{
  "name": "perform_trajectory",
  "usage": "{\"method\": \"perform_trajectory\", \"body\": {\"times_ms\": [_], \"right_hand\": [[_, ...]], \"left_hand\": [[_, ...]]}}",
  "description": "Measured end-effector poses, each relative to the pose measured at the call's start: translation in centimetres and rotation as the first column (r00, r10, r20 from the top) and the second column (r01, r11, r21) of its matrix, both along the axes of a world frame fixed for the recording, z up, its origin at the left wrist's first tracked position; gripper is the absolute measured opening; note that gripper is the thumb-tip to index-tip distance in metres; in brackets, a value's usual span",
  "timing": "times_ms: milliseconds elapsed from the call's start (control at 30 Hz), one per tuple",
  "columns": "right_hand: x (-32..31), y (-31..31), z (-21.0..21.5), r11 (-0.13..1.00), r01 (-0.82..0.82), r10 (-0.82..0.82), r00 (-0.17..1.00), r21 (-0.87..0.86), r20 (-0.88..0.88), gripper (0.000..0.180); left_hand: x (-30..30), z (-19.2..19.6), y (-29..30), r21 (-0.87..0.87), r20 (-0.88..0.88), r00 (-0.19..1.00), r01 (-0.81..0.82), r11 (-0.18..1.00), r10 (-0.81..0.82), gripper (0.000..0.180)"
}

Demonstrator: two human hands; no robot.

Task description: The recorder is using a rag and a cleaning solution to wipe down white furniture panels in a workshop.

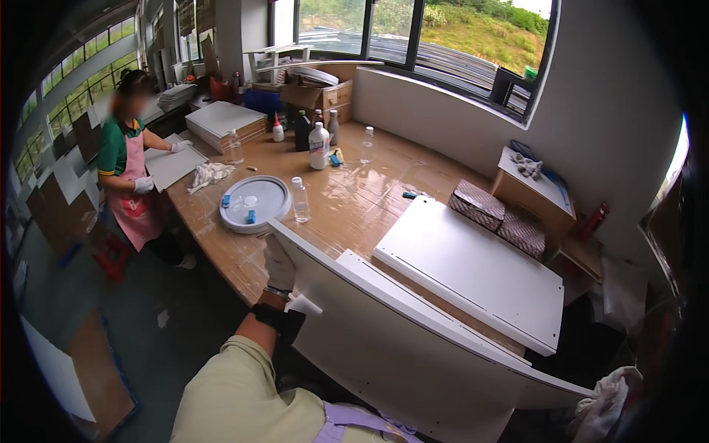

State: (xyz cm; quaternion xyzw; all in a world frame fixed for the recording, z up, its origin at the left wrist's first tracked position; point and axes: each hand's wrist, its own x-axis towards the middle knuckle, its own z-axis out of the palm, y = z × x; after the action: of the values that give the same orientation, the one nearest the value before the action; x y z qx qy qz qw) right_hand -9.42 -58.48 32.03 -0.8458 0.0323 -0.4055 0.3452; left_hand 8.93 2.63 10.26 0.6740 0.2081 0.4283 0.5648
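A large white panel (399,347) stands tilted on edge in front of me, close to my body. My left hand (279,262), in a white glove, is closed on its upper left end. At the panel's far right corner is my right hand (607,404), also in white and closed around the edge; crumpled whitish cloth there partly hides its fingers. Beyond the panel lies a narrow white board (428,303) on the table, partly covered by the panel. Farther back rests a thick white board (473,273) with small holes along its edges.
The brown table (347,214) holds a round grey lid (255,203) with blue pieces, several bottles, a white rag (209,175) and two patterned boxes (487,214). At far left, a person in a pink apron (135,181) handles a white board (173,164) beside stacked panels (225,122).
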Motion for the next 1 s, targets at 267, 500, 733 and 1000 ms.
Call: {"method": "perform_trajectory", "body": {"times_ms": [267,500,733,1000], "right_hand": [[6.0,16.1,-1.0,0.616,-0.214,0.216,0.971,-0.758,-0.099,0.031],[10.6,27.3,0.7,0.456,-0.358,0.309,0.922,-0.815,-0.232,0.029],[13.6,40.3,1.8,0.342,-0.55,0.407,0.818,-0.762,-0.407,0.03],[15.7,47.0,1.8,0.296,-0.624,0.452,0.758,-0.723,-0.47,0.034]], "left_hand": [[-0.4,3.3,-3.6,-0.018,0.082,0.979,0.19,0.982,-0.188,0.059],[0.6,0.9,-0.8,0.211,0.039,0.953,0.287,0.934,-0.301,0.055],[-0.8,3.8,-1.4,-0.095,0.121,0.843,0.535,0.839,-0.524,0.053],[0.2,3.2,-1.6,-0.018,0.178,0.809,0.571,0.82,-0.56,0.053]]}}
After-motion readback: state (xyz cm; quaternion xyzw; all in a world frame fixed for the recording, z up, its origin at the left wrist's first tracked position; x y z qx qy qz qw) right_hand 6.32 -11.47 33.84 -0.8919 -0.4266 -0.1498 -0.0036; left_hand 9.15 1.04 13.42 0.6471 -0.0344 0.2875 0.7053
